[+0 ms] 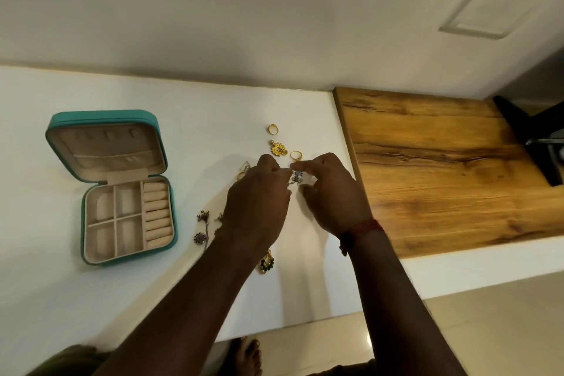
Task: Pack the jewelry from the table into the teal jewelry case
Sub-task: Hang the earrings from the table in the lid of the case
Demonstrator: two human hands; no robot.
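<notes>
The teal jewelry case [106, 119] lies open at the left of the white table [61, 299], its beige compartments bare. Jewelry is scattered mid-table: a gold ring [273, 129], a gold flower piece [279, 149], another gold ring [296, 155], silver earrings [202, 217], a green-and-gold earring [266, 264]. My left hand [258, 204] and my right hand [331, 192] meet over the pile, fingertips pinching a small silver stone piece [297, 176] between them. Some pieces are hidden under my left hand.
A wooden board surface [442, 168] adjoins the table on the right, with a black stand [531, 134] at its far right. A white wall runs behind. The table's near edge drops to a tiled floor, where a bare foot [247, 357] shows.
</notes>
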